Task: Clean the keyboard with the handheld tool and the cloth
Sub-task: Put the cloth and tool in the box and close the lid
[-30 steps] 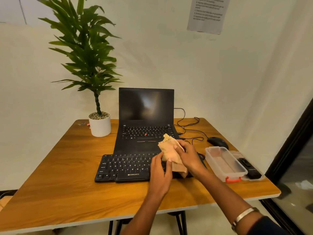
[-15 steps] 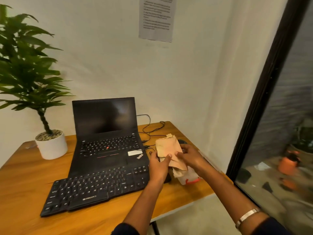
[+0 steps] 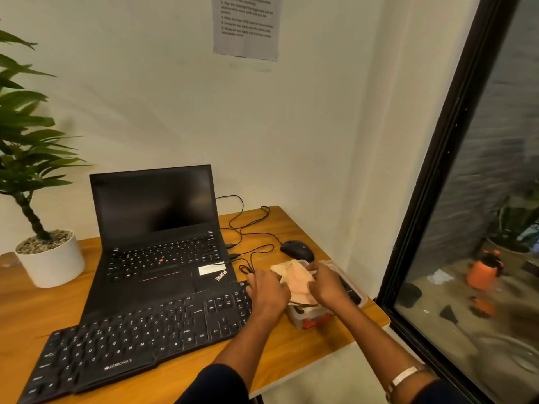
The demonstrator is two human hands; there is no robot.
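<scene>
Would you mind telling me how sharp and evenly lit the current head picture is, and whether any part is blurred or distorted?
Head view: the keyboard legends and laptop are fairly sharp; the wall notice text is too soft to read; the scene behind the glass is smeared; wide-angle distortion tilts the black frame; lighting is soft and warm, with a faint reflection on the dark screen.

On the surface (image 3: 43, 310), the keyboard (image 3: 140, 336) lies nearest the person, with the laptop (image 3: 160, 237) right behind it. The potted plant (image 3: 43, 252) stands left of the laptop. The mouse (image 3: 297, 249) sits right of the laptop, cables (image 3: 248, 225) between them. A plastic box (image 3: 309, 317) rests right of the keyboard, near the surface's right edge. Both hands, left (image 3: 267, 293) and right (image 3: 326, 284), hold the cloth (image 3: 297, 279) over that box.
</scene>
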